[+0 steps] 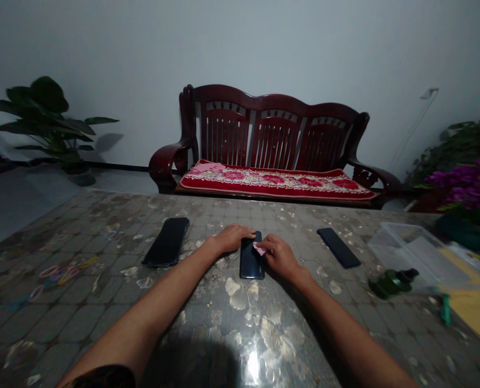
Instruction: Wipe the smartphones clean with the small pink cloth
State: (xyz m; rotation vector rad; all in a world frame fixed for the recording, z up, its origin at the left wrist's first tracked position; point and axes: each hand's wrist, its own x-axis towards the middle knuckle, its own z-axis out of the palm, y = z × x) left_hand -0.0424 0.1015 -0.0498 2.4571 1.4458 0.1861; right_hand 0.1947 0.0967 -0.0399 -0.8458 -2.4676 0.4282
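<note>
A dark smartphone [251, 264] lies flat on the table in front of me. At its upper left edge my left hand [232, 237] holds it against the tabletop, fingertips reaching over the top end. My right hand [279, 255] pinches a small pink cloth [259, 249] and presses it on the upper right part of the phone. Part of that edge is hidden behind the fingers. Off to the left lies a black phone or case [167, 242], and to the right another dark phone [339, 248].
The table [207, 345] has a patterned, shiny cover. Colourful bands [64, 275] lie at left. At right are a green bottle [391, 283], a clear plastic box [409, 248], a yellow sheet [472, 310] and purple flowers [466, 183]. A wooden bench [272, 102] stands beyond.
</note>
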